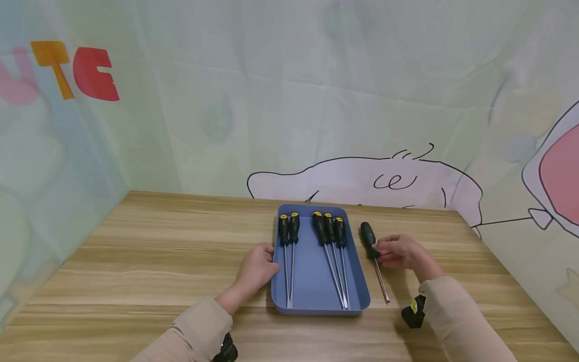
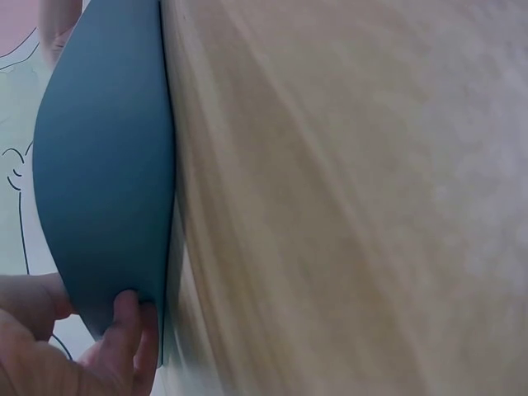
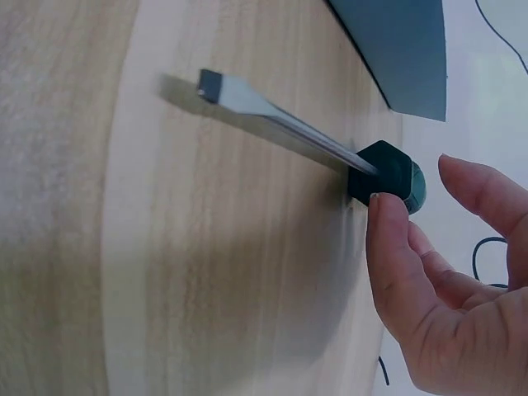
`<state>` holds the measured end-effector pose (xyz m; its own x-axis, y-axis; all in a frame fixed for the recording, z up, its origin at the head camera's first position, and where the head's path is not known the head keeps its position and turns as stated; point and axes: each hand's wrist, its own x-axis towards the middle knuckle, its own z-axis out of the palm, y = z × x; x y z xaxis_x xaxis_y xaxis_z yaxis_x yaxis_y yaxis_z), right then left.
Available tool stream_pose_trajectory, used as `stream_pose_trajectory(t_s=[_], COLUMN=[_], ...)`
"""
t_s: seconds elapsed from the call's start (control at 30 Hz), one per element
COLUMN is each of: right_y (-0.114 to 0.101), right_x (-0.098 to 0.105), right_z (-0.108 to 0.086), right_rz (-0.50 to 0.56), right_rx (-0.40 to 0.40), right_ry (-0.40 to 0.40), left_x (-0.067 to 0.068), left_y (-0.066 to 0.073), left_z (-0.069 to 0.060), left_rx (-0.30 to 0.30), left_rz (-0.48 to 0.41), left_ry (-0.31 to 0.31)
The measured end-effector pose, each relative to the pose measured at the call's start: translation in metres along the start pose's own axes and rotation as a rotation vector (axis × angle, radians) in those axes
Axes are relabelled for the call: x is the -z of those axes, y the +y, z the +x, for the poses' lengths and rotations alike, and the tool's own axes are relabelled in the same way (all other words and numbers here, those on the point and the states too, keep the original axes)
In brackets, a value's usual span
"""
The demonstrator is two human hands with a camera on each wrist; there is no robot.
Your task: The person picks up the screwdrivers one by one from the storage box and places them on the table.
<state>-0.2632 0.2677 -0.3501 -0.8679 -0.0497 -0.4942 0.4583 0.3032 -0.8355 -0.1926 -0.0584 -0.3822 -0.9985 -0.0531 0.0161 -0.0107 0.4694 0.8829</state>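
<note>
A blue rectangular tray [image 1: 309, 274] lies on the table with several screwdrivers in it, black handles at the far end. Two lie along its left side, such as the screwdriver [image 1: 294, 229]; more lie along its right side, such as the screwdriver [image 1: 319, 229]. My left hand [image 1: 258, 266] pinches the tray's left wall, thumb over the rim and fingers [image 2: 124, 330] on the outer side. Right of the tray lies another screwdriver [image 1: 368, 239], its flat tip [image 3: 211, 85] toward me. Beside its handle my right hand [image 1: 400, 251] is spread, thumb apart from the fingers; contact is unclear.
The wooden table [image 1: 181, 241] ends at a printed cloth backdrop [image 1: 289, 100] behind and at both sides. Black devices sit at both wrists, one below the right sleeve [image 1: 413, 314].
</note>
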Motion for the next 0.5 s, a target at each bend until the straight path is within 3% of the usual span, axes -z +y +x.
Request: stream_pose_trajectory(t_s=[0.5], right_y=[-0.012], right_x=[0.003], right_z=[-0.001], right_rz=[-0.012], right_rx=[0.053], right_ry=[-0.023], left_x=[0.0], left_y=[0.001], left_z=[0.0], left_rx=[-0.02], left_rz=[0.013], left_ry=[0.011])
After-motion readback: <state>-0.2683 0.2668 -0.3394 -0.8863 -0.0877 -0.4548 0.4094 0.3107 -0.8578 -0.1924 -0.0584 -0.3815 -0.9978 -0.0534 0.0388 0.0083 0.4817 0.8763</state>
